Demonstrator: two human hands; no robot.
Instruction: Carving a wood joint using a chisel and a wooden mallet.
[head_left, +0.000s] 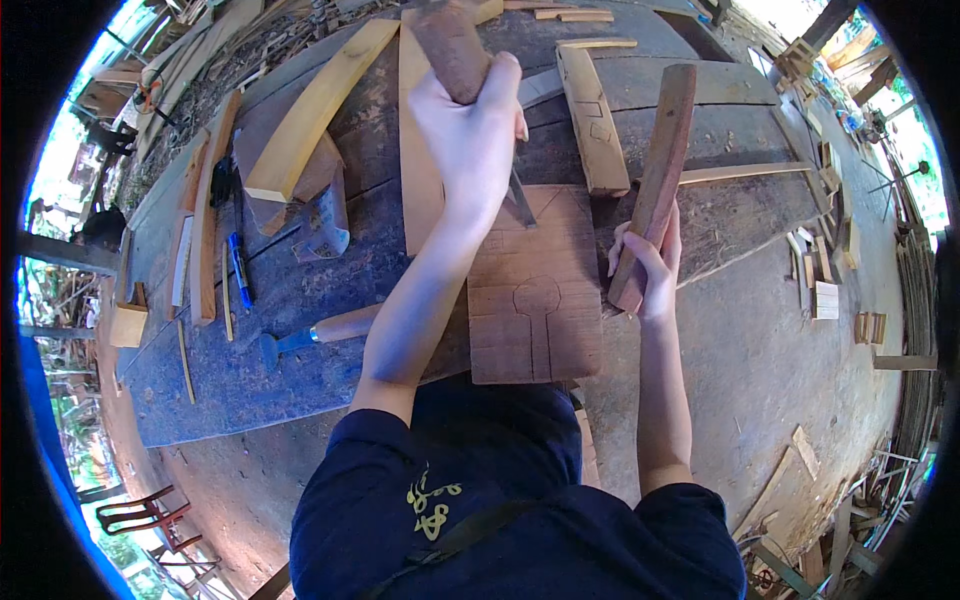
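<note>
My left hand (470,130) is closed round the thick wooden handle of a chisel (452,45). Its narrow metal blade shows below the wrist, with the tip at a brown wooden board (500,340). A round shape with a long stem is drawn on that board near my body, and more lines are marked near the blade. My right hand (652,265) grips the lower end of a reddish-brown wooden bar (665,140), held tilted up beside the board's right edge. Under my left forearm lies another chisel (345,325), its handle partly hidden.
The boards rest on a dark worn workbench (380,270). A curved pale plank (325,110), a blue marker (240,270) and long wood strips (205,230) lie left. A marked wooden block (592,120) lies beyond the board. Offcuts (825,300) are scattered at right.
</note>
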